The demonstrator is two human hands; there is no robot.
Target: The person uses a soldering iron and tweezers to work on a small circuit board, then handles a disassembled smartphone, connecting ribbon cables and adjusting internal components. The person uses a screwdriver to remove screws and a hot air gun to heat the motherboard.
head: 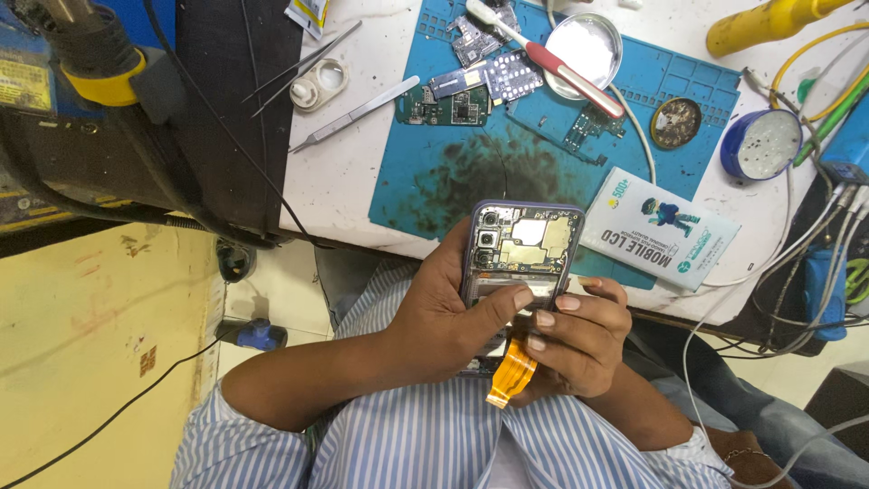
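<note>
Both hands hold an opened phone (520,249) with its back cover off, just above the lap, at the near edge of the blue work mat (453,172). The left hand (448,308) grips its side, thumb pressing on the middle. The right hand (579,335) curls around the lower end, where an orange flex cable (511,373) hangs. A shallow metal dish (584,43) on the mat holds something whitish.
</note>
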